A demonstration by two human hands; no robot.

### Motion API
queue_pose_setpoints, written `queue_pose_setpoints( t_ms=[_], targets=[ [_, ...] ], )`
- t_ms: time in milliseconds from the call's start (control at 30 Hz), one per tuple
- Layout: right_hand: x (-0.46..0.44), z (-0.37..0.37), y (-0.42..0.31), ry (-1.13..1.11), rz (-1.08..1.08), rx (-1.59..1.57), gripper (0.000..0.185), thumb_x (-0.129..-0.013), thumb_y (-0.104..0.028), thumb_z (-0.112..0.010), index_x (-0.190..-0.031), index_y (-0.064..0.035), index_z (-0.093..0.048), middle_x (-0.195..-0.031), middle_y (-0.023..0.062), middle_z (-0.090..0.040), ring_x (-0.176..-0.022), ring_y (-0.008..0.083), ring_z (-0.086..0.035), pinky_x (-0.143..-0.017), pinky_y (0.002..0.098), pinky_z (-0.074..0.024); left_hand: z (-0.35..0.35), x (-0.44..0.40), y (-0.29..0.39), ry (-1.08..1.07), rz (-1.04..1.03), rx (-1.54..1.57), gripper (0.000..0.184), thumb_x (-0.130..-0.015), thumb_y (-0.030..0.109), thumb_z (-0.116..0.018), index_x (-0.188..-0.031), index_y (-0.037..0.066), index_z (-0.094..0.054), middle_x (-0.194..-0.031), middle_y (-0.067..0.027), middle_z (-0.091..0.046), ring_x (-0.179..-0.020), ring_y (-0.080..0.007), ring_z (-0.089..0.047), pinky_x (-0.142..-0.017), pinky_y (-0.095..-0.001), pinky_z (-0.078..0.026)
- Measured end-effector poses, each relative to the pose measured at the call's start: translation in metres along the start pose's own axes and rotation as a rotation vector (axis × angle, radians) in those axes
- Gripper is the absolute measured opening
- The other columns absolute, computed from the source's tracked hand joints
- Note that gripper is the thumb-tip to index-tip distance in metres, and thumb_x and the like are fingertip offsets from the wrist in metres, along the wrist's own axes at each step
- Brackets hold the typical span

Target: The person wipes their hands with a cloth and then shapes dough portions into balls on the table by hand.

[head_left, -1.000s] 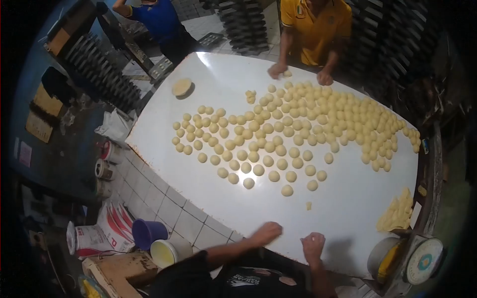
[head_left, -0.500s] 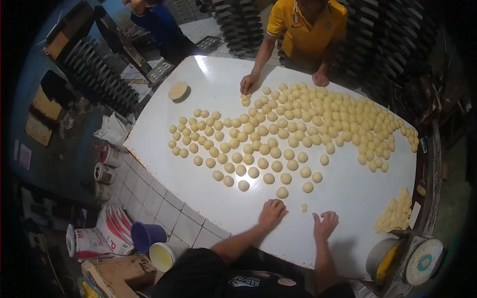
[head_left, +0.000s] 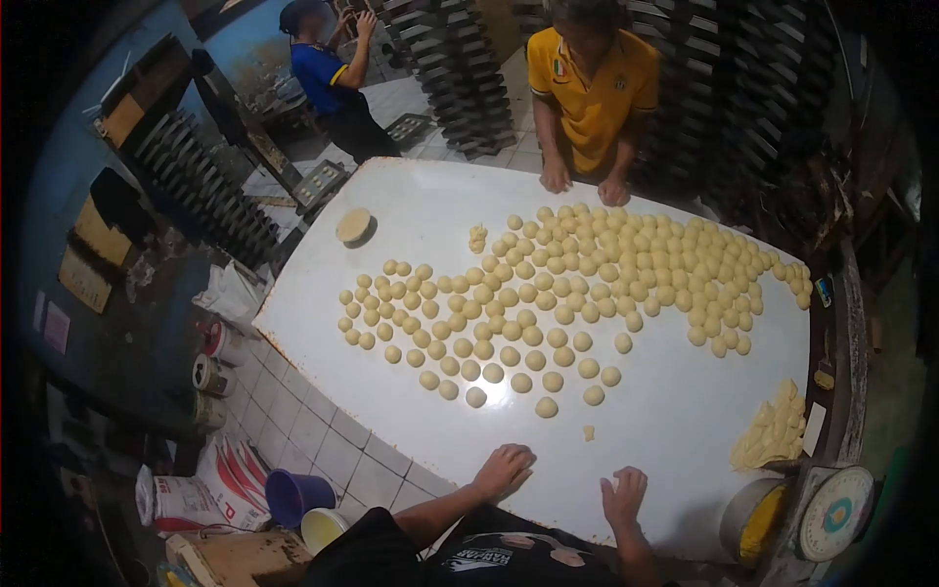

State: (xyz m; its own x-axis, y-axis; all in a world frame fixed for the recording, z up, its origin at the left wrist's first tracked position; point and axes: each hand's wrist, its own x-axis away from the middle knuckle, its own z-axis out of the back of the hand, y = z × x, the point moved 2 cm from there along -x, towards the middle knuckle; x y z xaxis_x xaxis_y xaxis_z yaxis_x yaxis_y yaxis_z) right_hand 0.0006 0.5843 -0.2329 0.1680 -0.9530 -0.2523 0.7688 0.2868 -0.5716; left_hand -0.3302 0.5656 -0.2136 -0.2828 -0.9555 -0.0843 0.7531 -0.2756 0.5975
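My left hand (head_left: pixel 504 470) lies low over the near edge of the white table (head_left: pixel 391 430), palm down with its fingers slightly bent. No object shows in it, though the space beneath the palm is hidden. To the right, my right hand (head_left: pixel 623 492) is above the tabletop, thumb apart and fingers loosely curved, with nothing visible in it. A small dough scrap (head_left: pixel 589 432) sits beyond and between both hands. The nearest round dough ball (head_left: pixel 546 407) lies past it, one of many pale balls spread across the table.
Cut dough pieces (head_left: pixel 771 427) are heaped at right, near a metal bowl (head_left: pixel 751 517) and a dial scale (head_left: pixel 836 513). A small bowl (head_left: pixel 354 227) and a dough clump (head_left: pixel 477 239) are farther away. A co-worker in yellow (head_left: pixel 592 93) stands opposite; another person in blue (head_left: pixel 328 73) is behind.
Both my hands have drawn back toward my body, away from the scrap. The co-worker's hand has left the dough clump and rests at the far table edge. The view has tilted up.
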Motion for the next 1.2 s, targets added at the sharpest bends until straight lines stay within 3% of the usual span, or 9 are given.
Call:
queue_pose_setpoints(
  t_ms=[367, 467, 533, 633, 700, 800, 967, 1067, 1200],
  targets=[
    [-0.022, 0.005, 0.031, -0.101, -0.079, -0.061, 0.031, -0.085, -0.012, -0.083, -0.107, -0.0049, -0.062, -0.105, 0.0165, -0.061, -0.104, 0.0404, -0.059, -0.091, 0.0535, -0.0478, 0.002, -0.010, -0.025, -0.158, 0.043, 0.065, 0.038, -0.103, 0.024, -0.071, -0.138, 0.009, -0.063, -0.135, -0.0156, -0.063, -0.128, -0.0390, -0.059, -0.110, -0.0498, -0.050],
    [-0.021, 0.025, 0.032, -0.135, -0.127, -0.104, 0.027, -0.085, -0.014, -0.084, -0.102, -0.0066, -0.064, -0.101, 0.0166, -0.062, -0.101, 0.0395, -0.060, -0.088, 0.0521, -0.0492, 0.012, -0.015, -0.018, -0.255, 0.067, 0.110, 0.036, -0.104, 0.026, -0.070, -0.136, 0.010, -0.064, -0.132, -0.0141, -0.064, -0.126, -0.0385, -0.059, -0.108, -0.0501, -0.051],
    [-0.013, 0.027, 0.031, -0.257, 0.133, 0.033, 0.026, -0.084, -0.017, -0.085, -0.097, -0.0076, -0.065, -0.103, 0.0146, -0.061, -0.102, 0.0379, -0.059, -0.088, 0.0526, -0.0482, 0.014, -0.021, -0.026, -0.327, 0.056, 0.080, 0.036, -0.104, 0.027, -0.070, -0.135, 0.011, -0.065, -0.131, -0.0131, -0.064, -0.125, -0.0378, -0.060, -0.106, -0.0504, -0.051],
    [-0.036, 0.006, 0.038, -0.155, 0.128, 0.101, 0.030, -0.081, -0.022, -0.088, -0.096, -0.0085, -0.066, -0.108, 0.0123, -0.059, -0.105, 0.0366, -0.057, -0.091, 0.0539, -0.0442, 0.007, -0.040, -0.039, -0.340, -0.189, -0.061, 0.035, -0.103, 0.032, -0.072, -0.131, 0.011, -0.065, -0.130, -0.0117, -0.064, -0.123, -0.0357, -0.060, -0.103, -0.0499, -0.050],
    [-0.042, -0.002, 0.027, -0.053, -0.013, 0.106, 0.035, -0.080, -0.025, -0.090, -0.098, -0.0083, -0.065, -0.108, 0.0121, -0.058, -0.109, 0.0363, -0.055, -0.095, 0.0538, -0.0418, -0.017, -0.062, -0.016, -0.061, -0.116, -0.096, 0.036, -0.102, 0.037, -0.074, -0.127, 0.011, -0.066, -0.129, -0.0113, -0.064, -0.122, -0.0340, -0.060, -0.102, -0.0491, -0.049],
    [-0.036, -0.001, 0.014, -0.091, -0.036, 0.058, 0.036, -0.079, -0.023, -0.090, -0.098, -0.0068, -0.064, -0.108, 0.0134, -0.058, -0.109, 0.0381, -0.054, -0.095, 0.0527, -0.0417, -0.040, -0.055, 0.011, -0.051, -0.023, -0.086, 0.036, -0.103, 0.041, -0.071, -0.122, 0.010, -0.065, -0.129, -0.0122, -0.064, -0.124, -0.0335, -0.059, -0.104, -0.0496, -0.047],
    [-0.005, 0.016, 0.035, -0.187, 0.153, 0.011, 0.036, -0.083, -0.033, -0.087, -0.098, -0.0084, -0.066, -0.105, 0.0121, -0.059, -0.104, 0.0379, -0.056, -0.091, 0.0548, -0.0435, -0.018, -0.021, -0.005, -0.127, -0.174, 0.004, 0.028, -0.102, 0.030, -0.070, -0.122, 0.011, -0.066, -0.128, -0.0127, -0.065, -0.121, -0.0337, -0.061, -0.103, -0.0484, -0.049],
    [-0.010, 0.018, 0.064, -0.347, 0.236, 0.221, 0.032, -0.083, -0.034, -0.087, -0.095, -0.0093, -0.070, -0.106, 0.0136, -0.062, -0.104, 0.0389, -0.058, -0.092, 0.0578, -0.0446, -0.014, -0.013, -0.045, -0.250, -0.336, -0.019, 0.030, -0.101, 0.030, -0.070, -0.125, 0.011, -0.065, -0.120, -0.0123, -0.065, -0.113, -0.0318, -0.061, -0.096, -0.0481, -0.051],
    [-0.056, -0.029, 0.035, -0.049, 0.076, 0.161, 0.031, -0.085, -0.030, -0.084, -0.096, -0.0057, -0.069, -0.108, 0.0180, -0.064, -0.110, 0.0405, -0.057, -0.096, 0.0576, -0.0437, -0.027, -0.072, -0.015, -0.152, -0.250, -0.107, 0.033, -0.101, 0.035, -0.071, -0.120, 0.008, -0.067, -0.121, -0.0153, -0.064, -0.115, -0.0357, -0.059, -0.101, -0.0499, -0.048]
  ],
)
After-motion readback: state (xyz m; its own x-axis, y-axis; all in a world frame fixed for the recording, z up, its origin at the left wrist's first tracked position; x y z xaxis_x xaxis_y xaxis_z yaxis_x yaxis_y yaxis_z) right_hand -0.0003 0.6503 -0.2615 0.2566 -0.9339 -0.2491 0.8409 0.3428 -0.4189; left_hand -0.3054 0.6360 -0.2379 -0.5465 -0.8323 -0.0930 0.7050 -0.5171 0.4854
